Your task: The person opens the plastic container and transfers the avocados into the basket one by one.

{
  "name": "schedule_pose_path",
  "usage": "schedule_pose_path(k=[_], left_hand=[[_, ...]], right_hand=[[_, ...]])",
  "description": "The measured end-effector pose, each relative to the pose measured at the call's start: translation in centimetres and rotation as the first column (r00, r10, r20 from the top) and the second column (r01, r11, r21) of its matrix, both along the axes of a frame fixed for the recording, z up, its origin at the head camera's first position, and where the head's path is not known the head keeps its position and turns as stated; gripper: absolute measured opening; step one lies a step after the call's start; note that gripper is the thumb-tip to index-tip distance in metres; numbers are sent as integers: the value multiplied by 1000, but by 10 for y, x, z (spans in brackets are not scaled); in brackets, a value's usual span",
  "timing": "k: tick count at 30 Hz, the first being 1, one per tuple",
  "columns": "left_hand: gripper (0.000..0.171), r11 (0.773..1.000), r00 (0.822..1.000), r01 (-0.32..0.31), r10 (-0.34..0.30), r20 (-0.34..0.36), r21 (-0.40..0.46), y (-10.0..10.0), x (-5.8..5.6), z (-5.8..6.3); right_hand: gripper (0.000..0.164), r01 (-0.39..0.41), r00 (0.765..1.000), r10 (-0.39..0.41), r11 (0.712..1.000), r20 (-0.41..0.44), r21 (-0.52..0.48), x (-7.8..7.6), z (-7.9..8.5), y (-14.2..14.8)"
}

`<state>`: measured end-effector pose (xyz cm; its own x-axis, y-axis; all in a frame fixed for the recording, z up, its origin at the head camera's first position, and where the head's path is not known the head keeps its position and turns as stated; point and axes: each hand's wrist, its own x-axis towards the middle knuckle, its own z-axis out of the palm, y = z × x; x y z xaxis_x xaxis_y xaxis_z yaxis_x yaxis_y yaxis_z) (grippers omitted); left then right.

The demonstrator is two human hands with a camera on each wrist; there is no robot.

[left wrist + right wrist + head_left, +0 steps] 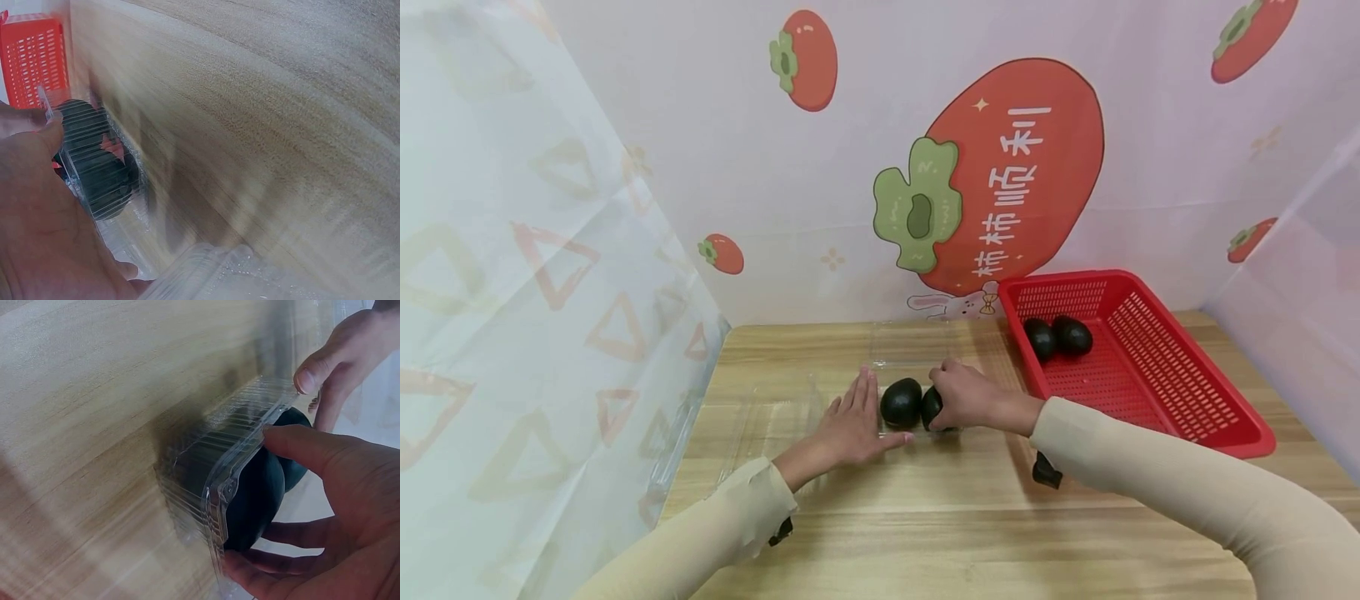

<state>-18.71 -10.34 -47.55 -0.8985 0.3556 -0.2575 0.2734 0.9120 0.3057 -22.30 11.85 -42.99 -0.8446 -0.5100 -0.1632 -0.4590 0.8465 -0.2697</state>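
Observation:
Two dark avocados sit side by side in a clear ribbed plastic box point(215, 478) on the table. My right hand point(967, 395) grips the right avocado point(930, 407), its thumb and fingers around it at the box's right end; much of that fruit is hidden by the hand in the head view. The left avocado point(901, 403) shows in full between both hands. My left hand point(848, 429) lies with straight fingers along the box's left side, its thumb stretched along the near edge. In the right wrist view the left thumb point(306, 380) touches the box's rim.
A red plastic basket point(1172, 333) stands at the right with two avocados point(1071, 336) in its far left corner. Another clear plastic container point(767, 429) lies left of my left hand. A clear flat piece point(910, 340) lies behind the box. A patterned sheet rises behind the table.

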Motion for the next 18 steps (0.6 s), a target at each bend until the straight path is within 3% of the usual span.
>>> schedule_pose_path(k=[4, 18], left_hand=[[118, 1000, 1000, 1, -1, 6, 1, 1, 2, 8], [120, 1000, 1000, 10, -10, -8, 6, 0, 4, 9]], right_hand=[[60, 4, 1000, -4, 1000, 22, 10, -1, -1, -1], [64, -82, 997, 82, 996, 17, 34, -12, -5, -8]])
